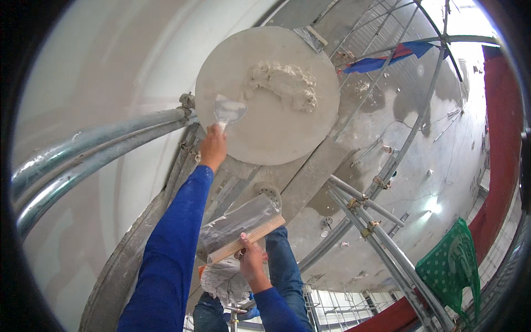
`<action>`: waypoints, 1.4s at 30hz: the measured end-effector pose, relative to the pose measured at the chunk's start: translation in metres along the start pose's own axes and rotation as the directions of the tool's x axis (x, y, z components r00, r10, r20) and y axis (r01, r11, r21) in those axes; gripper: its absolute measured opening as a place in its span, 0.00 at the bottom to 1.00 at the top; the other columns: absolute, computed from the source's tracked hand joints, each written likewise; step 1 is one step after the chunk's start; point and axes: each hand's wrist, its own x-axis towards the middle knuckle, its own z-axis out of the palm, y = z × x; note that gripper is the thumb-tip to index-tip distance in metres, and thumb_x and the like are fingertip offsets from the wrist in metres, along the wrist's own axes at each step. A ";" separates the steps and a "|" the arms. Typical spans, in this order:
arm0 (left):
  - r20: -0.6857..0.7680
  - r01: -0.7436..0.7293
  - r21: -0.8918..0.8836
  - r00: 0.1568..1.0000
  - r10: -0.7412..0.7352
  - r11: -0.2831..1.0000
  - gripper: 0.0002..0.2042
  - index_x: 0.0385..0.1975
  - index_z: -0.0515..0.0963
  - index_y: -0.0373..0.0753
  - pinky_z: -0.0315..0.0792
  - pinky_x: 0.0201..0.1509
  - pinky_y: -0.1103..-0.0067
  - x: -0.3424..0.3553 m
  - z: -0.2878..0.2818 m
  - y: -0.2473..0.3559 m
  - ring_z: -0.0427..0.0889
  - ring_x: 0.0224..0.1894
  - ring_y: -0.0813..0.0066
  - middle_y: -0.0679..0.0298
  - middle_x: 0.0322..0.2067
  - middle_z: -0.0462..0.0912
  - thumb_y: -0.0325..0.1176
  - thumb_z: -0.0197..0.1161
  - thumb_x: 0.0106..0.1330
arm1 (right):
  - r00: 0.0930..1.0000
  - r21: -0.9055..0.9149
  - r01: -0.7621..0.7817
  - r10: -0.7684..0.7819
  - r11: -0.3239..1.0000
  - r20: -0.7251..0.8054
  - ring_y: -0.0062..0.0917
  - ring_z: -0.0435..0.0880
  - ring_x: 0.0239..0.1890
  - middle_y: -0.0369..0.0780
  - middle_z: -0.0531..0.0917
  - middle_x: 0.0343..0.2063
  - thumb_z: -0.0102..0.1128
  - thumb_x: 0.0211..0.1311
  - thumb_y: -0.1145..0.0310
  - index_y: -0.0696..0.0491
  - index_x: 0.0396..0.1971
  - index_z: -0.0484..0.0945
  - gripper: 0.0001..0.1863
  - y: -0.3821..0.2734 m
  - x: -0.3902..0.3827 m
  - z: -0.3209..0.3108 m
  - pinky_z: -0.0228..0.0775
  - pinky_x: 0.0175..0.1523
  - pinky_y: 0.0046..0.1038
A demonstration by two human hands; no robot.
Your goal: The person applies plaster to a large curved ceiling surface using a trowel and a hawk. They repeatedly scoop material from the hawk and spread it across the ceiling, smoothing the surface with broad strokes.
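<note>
My left hand (213,148) is stretched forward, closed round the handle of a putty knife (231,109). Whitish paste smears its blade, which is over the left part of a round board (298,138). A lumpy heap of off-white plaster (285,86) sits on that board, to the right of the blade and apart from it. Nearer to me, my right hand (252,263) grips a wide-bladed plastering knife (238,224) by its wooden edge. White residue streaks the wide blade. At the board's far right edge lies another wide blade (311,39) with a pale handle.
Metal scaffold tubes (99,138) run along the left beside a pale curved wall (110,72). More tubes (381,238) stand at right, with a green cloth (453,265) hanging there. Planks (310,182) lie below the board. The stained floor (426,182) shows far below.
</note>
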 end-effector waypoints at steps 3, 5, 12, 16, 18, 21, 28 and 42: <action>0.101 0.069 -0.008 0.993 -0.068 0.998 0.19 0.53 0.64 0.31 0.76 0.40 0.60 0.018 0.026 0.026 0.81 0.39 0.46 0.45 0.44 0.72 0.36 0.53 0.67 | 0.998 -0.070 -0.048 0.045 0.996 -0.052 0.16 0.67 0.25 0.30 0.70 0.27 0.62 0.62 0.58 0.49 0.35 0.71 0.13 -0.010 -0.001 -0.004 0.60 0.28 0.21; 0.047 0.071 -0.059 0.997 -0.069 0.996 0.19 0.52 0.64 0.30 0.76 0.41 0.58 0.030 0.036 0.031 0.80 0.37 0.44 0.43 0.44 0.73 0.37 0.52 0.68 | 0.997 -0.086 -0.066 0.063 0.994 -0.041 0.16 0.68 0.27 0.30 0.70 0.29 0.62 0.62 0.57 0.49 0.37 0.71 0.13 -0.019 -0.004 -0.002 0.61 0.29 0.20; 0.236 0.031 0.197 0.969 -0.078 0.980 0.15 0.45 0.67 0.28 0.80 0.38 0.65 0.012 0.051 0.038 0.84 0.37 0.52 0.47 0.39 0.76 0.32 0.54 0.64 | 0.995 -0.088 -0.086 0.080 0.992 -0.066 0.15 0.64 0.22 0.30 0.67 0.24 0.62 0.62 0.58 0.51 0.35 0.71 0.13 -0.043 -0.010 0.009 0.56 0.25 0.20; 0.293 0.103 0.159 0.945 -0.147 0.982 0.14 0.46 0.67 0.29 0.80 0.37 0.66 -0.007 0.036 0.058 0.84 0.38 0.53 0.47 0.40 0.76 0.31 0.53 0.65 | 0.995 -0.051 -0.075 0.071 0.996 -0.077 0.14 0.64 0.20 0.30 0.67 0.21 0.62 0.63 0.58 0.51 0.32 0.71 0.13 -0.048 -0.007 0.004 0.55 0.24 0.20; 0.199 0.078 0.107 0.975 -0.099 0.991 0.15 0.48 0.66 0.29 0.80 0.37 0.65 0.003 0.020 0.076 0.83 0.38 0.53 0.48 0.41 0.75 0.31 0.53 0.66 | 0.992 -0.045 -0.088 0.083 0.995 -0.091 0.14 0.64 0.19 0.30 0.67 0.21 0.62 0.63 0.58 0.51 0.32 0.71 0.13 -0.052 -0.007 0.002 0.55 0.24 0.20; -0.050 -0.061 0.058 0.997 0.064 0.996 0.16 0.50 0.66 0.29 0.80 0.35 0.66 0.045 0.020 0.090 0.84 0.36 0.55 0.50 0.42 0.75 0.32 0.53 0.67 | 0.991 -0.061 -0.124 0.120 0.990 -0.062 0.15 0.65 0.24 0.29 0.68 0.25 0.61 0.63 0.58 0.49 0.36 0.71 0.12 -0.051 -0.004 -0.003 0.57 0.26 0.20; 0.115 -0.075 0.191 0.992 0.053 0.979 0.17 0.52 0.65 0.28 0.80 0.35 0.67 0.084 0.070 0.103 0.84 0.34 0.54 0.49 0.39 0.76 0.31 0.52 0.67 | 0.989 -0.059 -0.148 0.147 0.987 -0.025 0.14 0.64 0.25 0.29 0.68 0.26 0.61 0.63 0.59 0.48 0.37 0.71 0.11 -0.053 0.000 -0.007 0.56 0.27 0.19; 0.236 -0.063 -0.171 0.966 0.103 0.983 0.13 0.41 0.73 0.34 0.77 0.33 0.71 0.057 0.030 0.029 0.84 0.34 0.64 0.55 0.34 0.81 0.37 0.58 0.65 | 0.996 -0.087 -0.023 0.016 0.996 -0.082 0.14 0.64 0.20 0.30 0.69 0.23 0.61 0.62 0.61 0.52 0.35 0.72 0.12 -0.063 0.003 -0.015 0.54 0.22 0.19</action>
